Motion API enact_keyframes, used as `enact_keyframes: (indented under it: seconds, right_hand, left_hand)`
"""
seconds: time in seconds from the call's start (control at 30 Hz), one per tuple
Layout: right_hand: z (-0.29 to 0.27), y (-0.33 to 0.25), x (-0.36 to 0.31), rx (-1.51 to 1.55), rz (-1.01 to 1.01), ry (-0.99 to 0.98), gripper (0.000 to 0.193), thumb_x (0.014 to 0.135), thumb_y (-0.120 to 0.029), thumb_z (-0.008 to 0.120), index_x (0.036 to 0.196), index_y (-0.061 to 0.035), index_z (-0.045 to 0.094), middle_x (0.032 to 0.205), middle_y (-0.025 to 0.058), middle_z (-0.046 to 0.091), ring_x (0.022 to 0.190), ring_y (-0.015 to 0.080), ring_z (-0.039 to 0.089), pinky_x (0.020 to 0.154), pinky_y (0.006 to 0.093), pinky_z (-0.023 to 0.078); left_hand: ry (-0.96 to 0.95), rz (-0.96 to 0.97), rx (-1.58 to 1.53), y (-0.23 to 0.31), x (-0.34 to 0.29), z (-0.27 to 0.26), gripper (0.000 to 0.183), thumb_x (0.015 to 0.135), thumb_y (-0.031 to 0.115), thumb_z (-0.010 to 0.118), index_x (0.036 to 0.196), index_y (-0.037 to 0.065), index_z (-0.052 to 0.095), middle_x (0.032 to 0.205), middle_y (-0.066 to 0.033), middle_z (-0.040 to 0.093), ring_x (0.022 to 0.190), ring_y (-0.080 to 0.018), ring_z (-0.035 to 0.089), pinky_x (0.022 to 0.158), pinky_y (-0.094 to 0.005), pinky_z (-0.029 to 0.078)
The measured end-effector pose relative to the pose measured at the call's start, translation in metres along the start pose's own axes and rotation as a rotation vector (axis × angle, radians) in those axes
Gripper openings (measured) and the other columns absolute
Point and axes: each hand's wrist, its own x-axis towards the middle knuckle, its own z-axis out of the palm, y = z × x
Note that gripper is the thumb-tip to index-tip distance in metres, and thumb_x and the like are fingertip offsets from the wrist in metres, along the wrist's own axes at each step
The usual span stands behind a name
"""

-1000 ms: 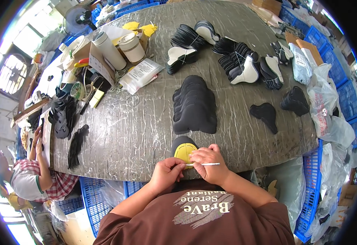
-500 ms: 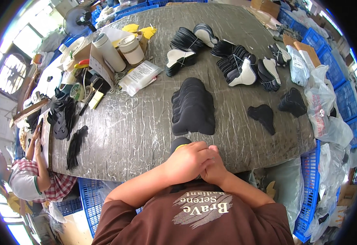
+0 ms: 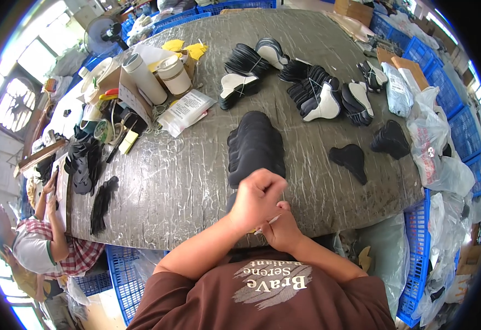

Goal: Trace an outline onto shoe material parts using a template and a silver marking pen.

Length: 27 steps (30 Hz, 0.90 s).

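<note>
Head view, the only one: both hands meet at the near edge of the grey surface, just in front of the brown shirt. Left hand is a clenched grip, raised above the right; whether anything sits inside the fist, cannot tell. Right hand is closed in a pinch grip on a thin white stick, which pokes out to the left of the grip, its tip under the left fist. A sliver of yellow shows just below-left of the stick tip, probably the piece being worked, mostly hidden by the hands. Straight beyond the left grip, touching distance, lies a stack of black insoles; farther right of the grip two single black pieces; far beyond are bundles of black and white insoles. Up-left of the grip: two cylinder containers, a plastic bag of white sheets. Another person sits at the far left, own hands at a pile of dark pieces, well apart. To do this well, judged: keep the stick low and flat on the piece, left grip steadying the piece near the edge so it does not slide off, short strokes, elbows in, avoid nudging the black stack ahead.
</note>
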Motion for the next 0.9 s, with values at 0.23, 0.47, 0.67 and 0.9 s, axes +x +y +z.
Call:
enact_keyframes:
  seconds: [0.23, 0.47, 0.67, 0.9]
  right_hand:
    - [0.007, -0.003, 0.001, 0.044, -0.094, 0.184, 0.02, 0.088, -0.009, 0.052, 0.097, -0.0086, 0.07, 0.086, 0.0012, 0.07, 0.088, 0.0168, 0.064, 0.088, 0.041, 0.034]
    - [0.012, -0.005, 0.005, 0.249, -0.11, 0.43, 0.017, 0.087, -0.013, 0.055, 0.098, -0.0076, 0.067, 0.095, 0.006, 0.068, 0.092, 0.0225, 0.062, 0.084, 0.0426, 0.036]
    - [0.006, -0.001, 0.002, 0.002, -0.038, 0.12, 0.017, 0.089, -0.013, 0.053, 0.09, -0.0087, 0.069, 0.09, 0.0053, 0.07, 0.088, 0.0222, 0.063, 0.084, 0.042, 0.035]
    - [0.0, -0.005, 0.004, 0.038, -0.031, 0.104, 0.024, 0.089, -0.014, 0.046, 0.094, -0.008, 0.069, 0.09, 0.0011, 0.071, 0.094, 0.0206, 0.063, 0.088, 0.041, 0.033]
  left_hand:
    - [0.003, -0.192, 0.484, -0.041, 0.036, -0.061, 0.012, 0.081, 0.004, 0.064, 0.089, -0.002, 0.071, 0.087, -0.0211, 0.068, 0.081, -0.0377, 0.067, 0.075, -0.0397, 0.054]
    - [-0.327, 0.157, -0.049, 0.037, 0.006, -0.018, 0.025, 0.082, -0.002, 0.067, 0.106, 0.0, 0.067, 0.093, -0.0147, 0.069, 0.082, -0.0283, 0.067, 0.073, -0.0356, 0.053]
    - [-0.467, 0.105, 0.607, -0.001, -0.068, -0.055, 0.02, 0.081, 0.005, 0.063, 0.099, -0.004, 0.063, 0.097, -0.0172, 0.065, 0.089, -0.0343, 0.063, 0.077, -0.04, 0.053]
    - [-0.5, 0.375, 0.945, -0.02, -0.104, -0.048, 0.033, 0.077, 0.012, 0.061, 0.102, -0.01, 0.063, 0.106, -0.0226, 0.063, 0.098, -0.0355, 0.063, 0.081, -0.0377, 0.056]
